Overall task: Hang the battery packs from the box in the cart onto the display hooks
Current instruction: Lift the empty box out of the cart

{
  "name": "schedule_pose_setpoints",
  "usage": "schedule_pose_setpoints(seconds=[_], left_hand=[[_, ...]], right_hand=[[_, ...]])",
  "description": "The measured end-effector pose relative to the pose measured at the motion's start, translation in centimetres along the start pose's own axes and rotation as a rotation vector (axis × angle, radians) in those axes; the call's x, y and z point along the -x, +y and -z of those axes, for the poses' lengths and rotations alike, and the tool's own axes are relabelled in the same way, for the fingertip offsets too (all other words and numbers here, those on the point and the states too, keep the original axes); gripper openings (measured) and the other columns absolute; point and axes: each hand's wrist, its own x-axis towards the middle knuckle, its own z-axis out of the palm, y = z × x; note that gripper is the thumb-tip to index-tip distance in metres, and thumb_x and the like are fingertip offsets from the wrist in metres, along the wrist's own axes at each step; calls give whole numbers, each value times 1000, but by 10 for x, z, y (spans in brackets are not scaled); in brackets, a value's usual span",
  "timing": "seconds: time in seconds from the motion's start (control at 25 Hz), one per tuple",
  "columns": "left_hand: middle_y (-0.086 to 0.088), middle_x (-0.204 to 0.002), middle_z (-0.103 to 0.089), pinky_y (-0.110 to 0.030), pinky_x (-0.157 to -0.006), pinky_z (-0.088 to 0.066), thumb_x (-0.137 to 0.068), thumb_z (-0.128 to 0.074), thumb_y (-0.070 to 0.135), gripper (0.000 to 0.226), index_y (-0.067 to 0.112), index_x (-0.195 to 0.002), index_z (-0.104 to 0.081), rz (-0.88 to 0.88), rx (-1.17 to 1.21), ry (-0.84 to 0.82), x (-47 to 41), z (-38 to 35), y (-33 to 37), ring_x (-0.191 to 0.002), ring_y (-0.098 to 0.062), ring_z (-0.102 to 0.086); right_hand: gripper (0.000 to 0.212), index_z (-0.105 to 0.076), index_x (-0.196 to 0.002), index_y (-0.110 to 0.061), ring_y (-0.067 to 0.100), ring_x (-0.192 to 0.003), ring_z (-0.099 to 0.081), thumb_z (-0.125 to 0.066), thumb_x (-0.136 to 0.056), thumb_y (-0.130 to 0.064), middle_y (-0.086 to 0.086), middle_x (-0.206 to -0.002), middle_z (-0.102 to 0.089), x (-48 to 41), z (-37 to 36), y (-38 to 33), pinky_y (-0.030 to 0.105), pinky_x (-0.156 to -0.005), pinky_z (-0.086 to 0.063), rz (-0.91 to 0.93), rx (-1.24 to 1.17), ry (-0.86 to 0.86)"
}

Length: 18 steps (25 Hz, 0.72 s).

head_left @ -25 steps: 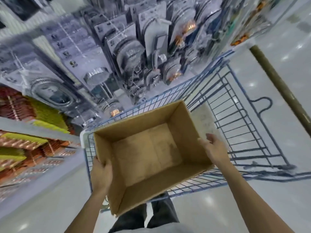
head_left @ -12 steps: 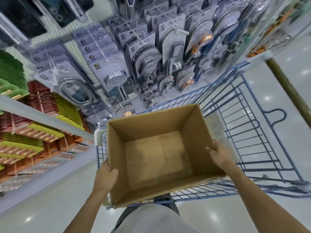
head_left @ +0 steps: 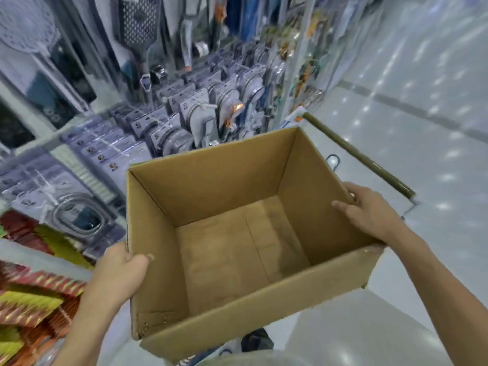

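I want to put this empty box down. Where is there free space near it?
The bare floor to the right of the box, beyond the cart handle, is free. To the left and ahead, the display hooks are crowded with hanging packages.

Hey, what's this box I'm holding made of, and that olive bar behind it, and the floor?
Box: plain brown cardboard, matte, judging by folded corner creases and flap seams on its bottom. Olive bar: smooth tube with slight sheen, perhaps plastic or coated metal; unclear which. Floor: pale, glossy, likely polished tile, since it mirrors light spots and shows a dark joint line.
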Motion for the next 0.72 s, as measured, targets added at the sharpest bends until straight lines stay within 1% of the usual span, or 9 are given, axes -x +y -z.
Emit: schedule_pose_setpoints(seconds=[0.08, 0.16, 0.32, 0.4, 0.52, 0.56, 0.64, 0.68, 0.72], left_hand=[[-12, -89, -74, -52, -89, -57, -86, -75, 29, 16, 21, -94, -64, -32, 13, -10, 6, 18, 8, -88, -36, -69], [-11, -82, -77, -61, -86, -58, -71, -74, 38, 25, 28, -92, -68, -71, 60, 5, 9, 37, 17, -85, -39, -73], [-2, -65, -75, -62, -81, -59, -61, -79, 36, 31, 24, -88, -70, -219, 111, 25, 19, 67, 51, -75, -39, -74], [-2, -66, -75, -65, -79, -59, -52, -80, 38, 35, 31, -86, -72, -287, 132, -1, 26, 68, 74, -72, -40, -75], [-2, -64, -74, -62, -79, -60, -60, -78, 31, 23, 42, -80, -74, -396, 127, -95, 43, 49, 112, -71, -40, -74], [0, -58, -72, -57, -78, -60, -63, -81, 26, 20, 32, -81, -75, -418, 104, -129, 49, 38, 126, -67, -40, -73], [7, -40, -59, -35, -66, -52, -80, -81, 9, 15, 6, -83, -67, -455, 39, -236, 55, 4, 156, -49, -30, -66], [7, -33, -53, -29, -57, -45, -91, -72, 2, 8, -2, -92, -65, -483, -24, -319, 50, -16, 167, -37, -23, -61], [6, -29, -49, -28, -51, -43, -98, -64, 0, 15, -11, -107, -62, -489, -53, -377, 40, -42, 178, -32, -21, -56]], right_hand=[[27, -63, -127, -36, 21, -93, -68, -59, -101, -32, -1, -109, -73, 27, 23, -12, 45, -93, -56, -2, -22, 64], [28, -63, -127, -39, 19, -92, -68, -61, -100, -31, -3, -106, -73, 56, 46, -23, 43, -91, -55, -16, -69, 134], [22, -67, -118, -39, 13, -87, -69, -62, -99, -31, -11, -98, -73, 126, 82, -36, 39, -84, -55, -36, -143, 305], [20, -68, -116, -38, 15, -86, -71, -63, -97, -32, -9, -95, -74, 165, 90, -26, 42, -85, -56, -94, -180, 398], [19, -69, -114, -38, 18, -84, -73, -65, -96, -32, -8, -93, -76, 226, 94, 2, 45, -86, -58, -214, -255, 506], [18, -69, -113, -37, 18, -84, -73, -65, -96, -32, -8, -93, -76, 246, 94, 12, 44, -85, -58, -256, -269, 541], [17, -70, -112, -35, 16, -84, -73, -66, -97, -29, -10, -93, -75, 292, 93, 36, 39, -79, -57, -352, -299, 633], [19, -70, -114, -35, 15, -84, -73, -66, -97, -28, -11, -93, -75, 316, 91, 52, 37, -77, -57, -407, -316, 680], [20, -70, -116, -33, 15, -84, -73, -67, -97, -27, -12, -93, -75, 340, 89, 67, 36, -77, -58, -462, -327, 725]])
